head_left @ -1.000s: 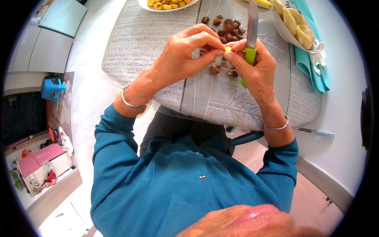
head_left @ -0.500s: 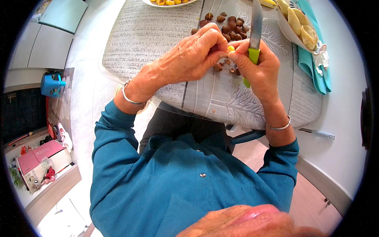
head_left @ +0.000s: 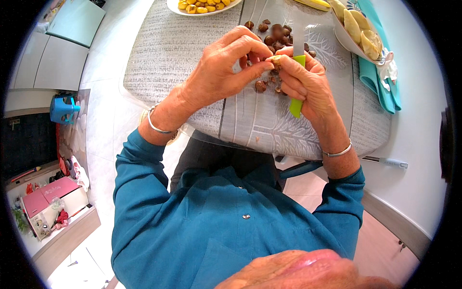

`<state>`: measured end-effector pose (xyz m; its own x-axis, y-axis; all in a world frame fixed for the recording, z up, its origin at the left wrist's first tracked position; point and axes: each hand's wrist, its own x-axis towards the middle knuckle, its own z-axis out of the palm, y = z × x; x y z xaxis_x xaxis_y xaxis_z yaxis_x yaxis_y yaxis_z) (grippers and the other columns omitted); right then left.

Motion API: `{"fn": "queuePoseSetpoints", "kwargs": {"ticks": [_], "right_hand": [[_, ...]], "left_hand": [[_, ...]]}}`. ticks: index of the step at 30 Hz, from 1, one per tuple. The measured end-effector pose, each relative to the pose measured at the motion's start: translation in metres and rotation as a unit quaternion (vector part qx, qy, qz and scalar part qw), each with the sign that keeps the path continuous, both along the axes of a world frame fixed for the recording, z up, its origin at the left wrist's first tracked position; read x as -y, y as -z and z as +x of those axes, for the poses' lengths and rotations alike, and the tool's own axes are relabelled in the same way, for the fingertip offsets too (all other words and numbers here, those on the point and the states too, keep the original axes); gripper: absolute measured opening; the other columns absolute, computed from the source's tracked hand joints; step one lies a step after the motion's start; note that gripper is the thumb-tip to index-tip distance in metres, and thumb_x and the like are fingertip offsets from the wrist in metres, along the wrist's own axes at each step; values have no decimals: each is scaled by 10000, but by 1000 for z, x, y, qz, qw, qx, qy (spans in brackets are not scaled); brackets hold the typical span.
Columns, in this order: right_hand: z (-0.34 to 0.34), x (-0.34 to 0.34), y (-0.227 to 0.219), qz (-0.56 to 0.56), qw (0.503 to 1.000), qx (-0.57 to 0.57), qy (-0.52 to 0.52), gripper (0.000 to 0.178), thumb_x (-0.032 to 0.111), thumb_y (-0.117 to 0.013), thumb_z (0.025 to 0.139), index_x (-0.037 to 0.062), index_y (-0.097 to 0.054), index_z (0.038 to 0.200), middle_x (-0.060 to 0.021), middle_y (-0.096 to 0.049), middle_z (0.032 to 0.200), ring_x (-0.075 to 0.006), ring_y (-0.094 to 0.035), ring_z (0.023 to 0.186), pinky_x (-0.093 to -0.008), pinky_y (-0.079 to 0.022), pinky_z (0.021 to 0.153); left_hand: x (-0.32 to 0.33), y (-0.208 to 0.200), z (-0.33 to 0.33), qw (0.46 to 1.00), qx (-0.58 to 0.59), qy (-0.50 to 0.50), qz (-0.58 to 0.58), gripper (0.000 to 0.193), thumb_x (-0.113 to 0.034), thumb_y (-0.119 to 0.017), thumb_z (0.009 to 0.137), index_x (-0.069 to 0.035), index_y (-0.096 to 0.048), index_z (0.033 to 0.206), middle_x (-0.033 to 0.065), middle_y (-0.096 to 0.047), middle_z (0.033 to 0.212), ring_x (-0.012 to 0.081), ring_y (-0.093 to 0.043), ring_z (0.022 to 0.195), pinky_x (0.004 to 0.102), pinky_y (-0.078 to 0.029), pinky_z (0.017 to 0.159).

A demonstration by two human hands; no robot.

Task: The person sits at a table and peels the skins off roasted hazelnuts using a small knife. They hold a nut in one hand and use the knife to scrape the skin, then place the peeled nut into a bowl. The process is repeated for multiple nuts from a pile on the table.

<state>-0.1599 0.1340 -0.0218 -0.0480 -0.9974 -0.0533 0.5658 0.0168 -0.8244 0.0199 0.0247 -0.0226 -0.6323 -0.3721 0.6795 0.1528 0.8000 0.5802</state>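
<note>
A yellowish, partly peeled chestnut (head_left: 275, 61) is pinched between both hands above the table. My left hand (head_left: 226, 65) is closed, its thumb and fingertips at the chestnut's left side. From the right, my right hand (head_left: 312, 82) grips the same chestnut with thumb and forefinger. That hand also keeps hold of a knife with a green handle (head_left: 296, 107), the blade (head_left: 299, 36) pointing away from me. Brown chestnuts (head_left: 276, 33) lie scattered just beyond my hands, partly hidden by them. Near my fingers on the cloth are a brown chestnut (head_left: 260, 86) and bits of shell.
A white plate (head_left: 195, 14) of yellow peeled chestnuts stands at the far edge. To the far right are a bowl (head_left: 342, 39) of pale dumplings, a yellow banana-like fruit (head_left: 314, 5) and a teal cloth (head_left: 385, 94). The grey patterned tablecloth (head_left: 168, 53) covers the table.
The chestnut has turned in my fingers and shifted slightly left. My right hand has rolled, with its fingers more curled, and the knife now sits further left.
</note>
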Motion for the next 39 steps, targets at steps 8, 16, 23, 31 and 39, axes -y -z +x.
{"fn": "queuePoseSetpoints", "kwargs": {"ticks": [8,16,23,31,39], "right_hand": [[-1,1,4,12,1000,20,-12,123,117,-672,925,33,-646,1010,31,-541,659,-5,-396,455,-158,-290,391],[2,1,4,-11,999,-41,11,127,122,-713,893,37,-658,971,22,-567,672,-5,-414,463,-158,-299,392],[4,-1,6,-14,997,-80,18,142,132,-721,889,37,-663,977,4,-606,707,-9,-432,472,-156,-302,396],[2,1,2,44,999,-26,4,127,141,-668,933,36,-631,994,18,-574,681,-13,-382,457,-171,-290,401],[1,-1,2,34,999,-31,-5,170,189,-627,967,20,-629,968,27,-537,641,1,-365,452,-173,-274,393]], "left_hand": [[2,-1,2,997,63,31,30,129,-19,-710,848,-16,-668,969,61,-630,913,123,-605,778,240,-510,672],[2,0,3,986,95,40,131,96,16,-670,846,11,-663,941,50,-629,914,100,-617,831,232,-530,744],[0,2,5,971,123,39,199,65,21,-638,847,1,-663,904,17,-633,886,79,-618,811,213,-527,740],[0,4,3,936,121,75,323,113,-71,-645,920,-13,-638,1016,24,-658,908,69,-623,813,215,-534,733],[5,1,0,974,96,-14,207,164,-146,-690,913,-23,-650,1014,44,-681,913,110,-654,836,253,-546,741]]}}
